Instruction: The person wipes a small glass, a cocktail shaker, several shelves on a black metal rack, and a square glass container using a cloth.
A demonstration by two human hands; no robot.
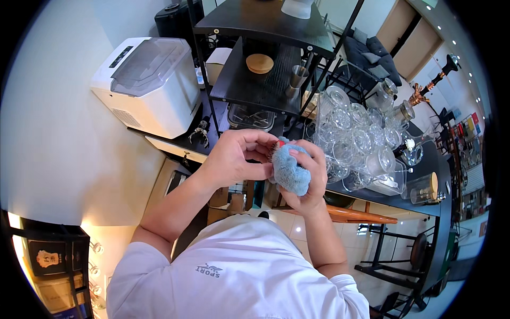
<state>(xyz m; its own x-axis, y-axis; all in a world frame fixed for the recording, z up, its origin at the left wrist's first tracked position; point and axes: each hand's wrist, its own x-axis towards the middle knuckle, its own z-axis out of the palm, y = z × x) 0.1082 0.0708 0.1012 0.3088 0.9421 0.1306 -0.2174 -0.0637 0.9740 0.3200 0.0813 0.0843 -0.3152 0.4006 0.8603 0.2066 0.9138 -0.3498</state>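
Note:
Both hands meet in front of my chest, above the near edge of the counter. In my right hand (pixel 308 173) is a bunched light-blue terry cloth (pixel 290 169), its fingers and thumb pressed into it. A small red item with dark bristle-like points (pixel 280 143) shows at the top left of the cloth; most of it is hidden. My left hand (pixel 243 157) has its fingertips curled at this item and its thumb against the cloth's left side. Whether the left fingers pinch the item or the cloth cannot be told exactly.
A white ice maker (pixel 147 87) stands at the left. A black shelf (pixel 255 83) holds round wooden coasters (pixel 259 63) and a metal jigger (pixel 297 79). Beneath it sits a lidded clear container (pixel 251 117). Crowded glassware (pixel 358 135) fills a clear rack at the right, beside a wooden-lidded glass jar (pixel 424 189).

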